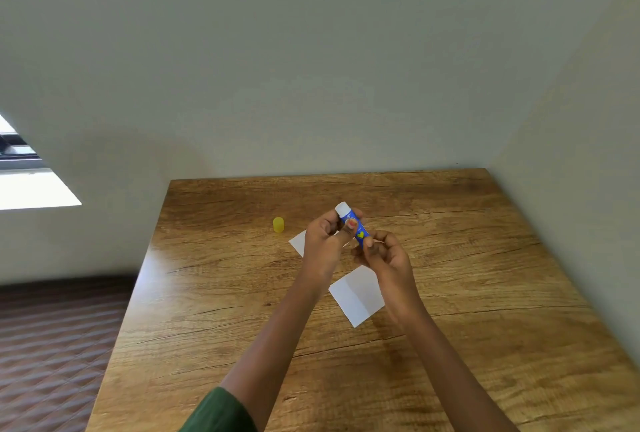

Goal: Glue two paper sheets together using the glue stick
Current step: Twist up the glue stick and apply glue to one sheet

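Note:
Above the table I hold a blue glue stick (350,222) with a white uncapped tip pointing up and away. My left hand (327,242) grips its upper body with the thumb across the label. My right hand (384,256) pinches its lower end. Its yellow cap (278,224) stands on the wooden table (214,293) to the left. One white paper sheet (358,294) lies below my hands, partly under my right wrist. A second white sheet (299,242) shows only a corner from behind my left hand.
The table fills the middle and right of the view and meets a pale wall at its far edge. Left of the table is a dark patterned floor. A bright window opening sits at the far left.

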